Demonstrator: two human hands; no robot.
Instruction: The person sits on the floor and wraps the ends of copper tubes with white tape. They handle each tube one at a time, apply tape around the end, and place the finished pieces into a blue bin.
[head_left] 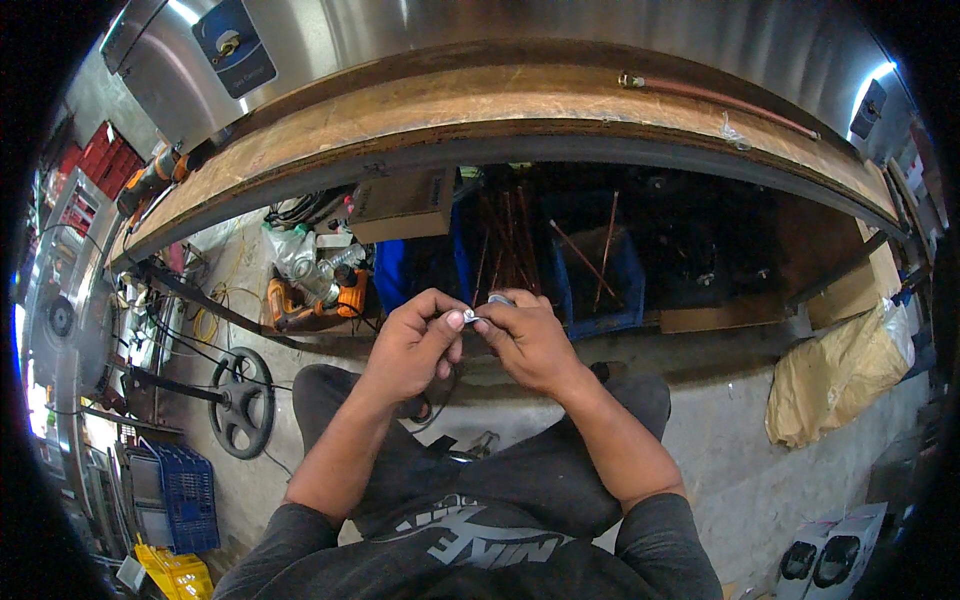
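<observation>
In front of my lap, both hands meet at a small whitish-silver piece [470, 316], too small to name. My left hand [420, 340] pinches it between thumb and fingertips. From the other side, the thumb and fingers of my right hand [530, 345] close on it. A grey, rounded edge of something [500, 299] shows behind the right fingers; its kind is hidden. Below the left hand a thin dark cable [455, 385] hangs down in a curve; where its upper end goes is hidden by the fingers.
A wooden workbench [430, 105] with a metal frame spans ahead, bearing a copper pipe [720, 104] and a steel appliance [420, 25]. Beneath it are a cardboard box [405, 205], blue bins [625, 290] and an orange power drill [290, 302]. A fan [62, 315] stands left; a brown sack [835, 375] lies right.
</observation>
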